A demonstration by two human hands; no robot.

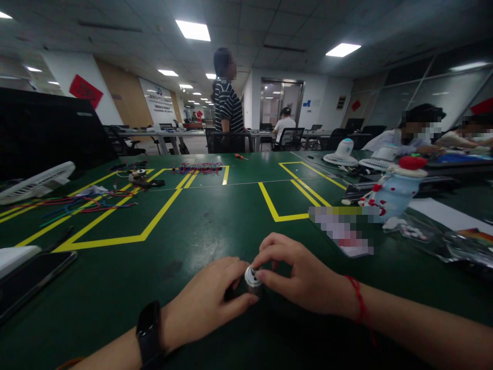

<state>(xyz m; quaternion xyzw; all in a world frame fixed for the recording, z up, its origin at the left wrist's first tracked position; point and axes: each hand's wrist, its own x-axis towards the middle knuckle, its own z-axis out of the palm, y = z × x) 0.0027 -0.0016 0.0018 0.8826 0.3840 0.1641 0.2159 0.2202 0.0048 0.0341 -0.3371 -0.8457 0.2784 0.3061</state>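
A small silver metal cylinder (252,277) with a pale round top and dark holes in it stands upright on the green table (204,226). My left hand (210,295) grips its side, thumb at the front and fingers behind. Above the top, the thumb and index finger of my right hand (292,272) close in a pinch at a tiny dark part. Fingertips cover most of that part, so its kind cannot be made out.
Loose coloured wires (92,203) and a phone (38,277) lie at left. To the right are a blurred flat card (342,231), a light-blue bottle (400,190) and small white fans (341,154). A red screwdriver (241,156) rests at the far edge. Other people are beyond.
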